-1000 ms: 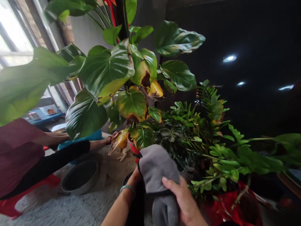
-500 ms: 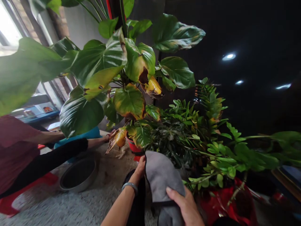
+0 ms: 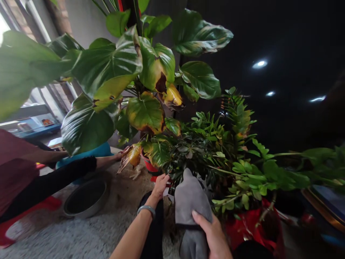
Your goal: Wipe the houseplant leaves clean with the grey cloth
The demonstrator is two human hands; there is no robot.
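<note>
A grey cloth (image 3: 192,201) with a dark trimmed edge is gripped in my right hand (image 3: 212,232), the thumb lying across its front. Its upper end pokes up against the dark-green leafy plant (image 3: 188,149), and a lower fold hangs beneath. My left hand (image 3: 160,185), with a bracelet on the wrist, is left of the cloth and apart from it. The fingers there are bent together at the lower leaves of that plant; what they pinch, if anything, cannot be made out. Behind stands a large-leaved plant (image 3: 145,111) with yellow and brown patches, in a red pot (image 3: 148,163).
At left, another person's arm (image 3: 107,160) reaches towards a withered leaf (image 3: 132,154). A grey basin (image 3: 86,198), a blue tub (image 3: 101,150) and a red stool (image 3: 29,216) are on that side. A red-wrapped plant pot (image 3: 250,226) stands at right, before a dark glossy wall (image 3: 283,54).
My left hand has let go of the cloth's edge and sits at the leaves. The cloth's top has gone from broad and spread to narrow and bunched. My right hand keeps its grip.
</note>
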